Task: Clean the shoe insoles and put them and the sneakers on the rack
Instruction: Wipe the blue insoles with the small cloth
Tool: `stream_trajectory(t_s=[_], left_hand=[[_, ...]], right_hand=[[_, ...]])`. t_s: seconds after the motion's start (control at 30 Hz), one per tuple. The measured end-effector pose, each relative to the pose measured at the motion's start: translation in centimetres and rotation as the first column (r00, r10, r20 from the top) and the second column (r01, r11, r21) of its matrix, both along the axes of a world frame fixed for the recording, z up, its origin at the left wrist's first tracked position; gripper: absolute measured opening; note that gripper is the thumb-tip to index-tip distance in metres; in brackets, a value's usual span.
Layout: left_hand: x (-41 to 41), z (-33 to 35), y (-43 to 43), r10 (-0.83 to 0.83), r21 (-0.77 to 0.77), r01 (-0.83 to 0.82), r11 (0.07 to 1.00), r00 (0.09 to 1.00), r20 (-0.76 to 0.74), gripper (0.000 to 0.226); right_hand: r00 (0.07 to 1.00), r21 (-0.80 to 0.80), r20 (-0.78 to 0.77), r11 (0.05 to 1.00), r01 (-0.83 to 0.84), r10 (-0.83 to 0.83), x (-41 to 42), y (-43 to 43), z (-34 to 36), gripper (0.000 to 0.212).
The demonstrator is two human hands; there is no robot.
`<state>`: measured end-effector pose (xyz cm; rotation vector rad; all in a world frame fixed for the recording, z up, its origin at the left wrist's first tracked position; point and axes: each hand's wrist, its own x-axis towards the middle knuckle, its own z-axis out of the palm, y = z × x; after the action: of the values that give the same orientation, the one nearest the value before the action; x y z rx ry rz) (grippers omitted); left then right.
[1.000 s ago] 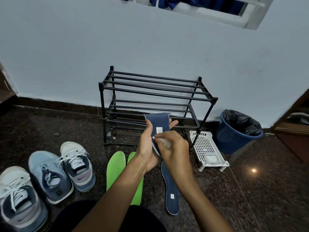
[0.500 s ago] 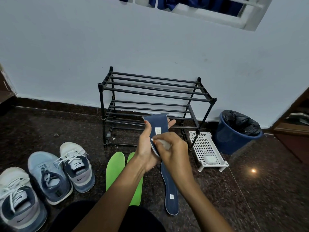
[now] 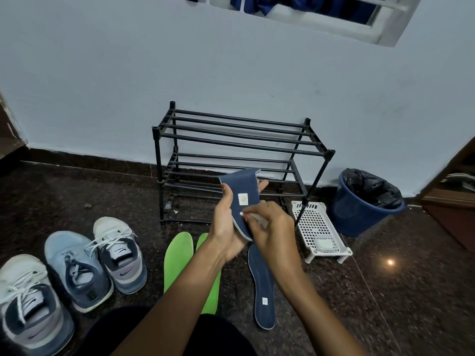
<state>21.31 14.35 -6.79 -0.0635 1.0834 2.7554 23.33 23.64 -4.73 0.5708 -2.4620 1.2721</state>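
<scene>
My left hand (image 3: 226, 227) grips a navy blue insole (image 3: 244, 191) upright in front of the black shoe rack (image 3: 239, 140). My right hand (image 3: 272, 227) pinches a small white wipe (image 3: 258, 218) against the insole's lower part. A second navy insole (image 3: 263, 286) lies on the floor below my hands. Two green insoles (image 3: 178, 258) lie side by side to its left, partly hidden by my left forearm. Three sneakers stand at the left: a light blue one (image 3: 77, 268), a white and grey one (image 3: 120, 255), and another white and grey one (image 3: 28, 304) at the frame edge.
A white perforated plastic tray (image 3: 318, 229) holding a small white object sits right of the rack. A blue bin (image 3: 365, 209) lined with a black bag stands by the wall. Brown wooden furniture (image 3: 455, 201) borders the right side. The floor is dark granite.
My right hand with the wipe has shifted slightly along the insole; the left hand holds the insole in nearly the same spot.
</scene>
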Motion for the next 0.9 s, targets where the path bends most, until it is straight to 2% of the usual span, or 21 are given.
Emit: stream_trajectory(t_s=[0.13,0.3,0.53,0.63,0.77,0.9], left_hand=[[-0.3,-0.1,0.2,0.069,0.044,-0.069,0.997,0.998,0.012,0.076],[0.0,0.3,0.6,0.0,0.065,-0.003,0.998,0.999,0.045,0.074],[0.0,0.4,0.4,0.013,0.03,-0.014,0.999,1.0,0.026,0.068],[0.0,0.3,0.4,0.042,0.029,-0.043,0.999,0.999,0.033,0.069],[-0.1,0.5,0.4,0.102,0.024,-0.103,0.994,0.994,0.043,0.073],[0.2,1.1,0.6,0.062,0.03,-0.064,0.998,0.997,0.055,0.083]], right_hand=[[0.999,-0.005,0.015,0.999,-0.053,0.053,0.9,0.4,-0.9,0.014],[0.996,-0.012,-0.045,0.996,0.083,-0.083,-0.3,0.4,-0.6,0.013],[0.977,0.012,-0.107,0.982,0.187,-0.184,-1.0,-0.3,-0.9,0.013],[0.987,-0.004,-0.063,0.989,0.148,-0.148,-0.7,-0.2,-0.8,0.013],[0.997,-0.005,0.082,1.0,0.014,-0.013,0.1,0.2,-0.7,0.011],[0.998,-0.006,0.054,0.999,0.039,-0.038,-0.2,0.5,-0.8,0.01]])
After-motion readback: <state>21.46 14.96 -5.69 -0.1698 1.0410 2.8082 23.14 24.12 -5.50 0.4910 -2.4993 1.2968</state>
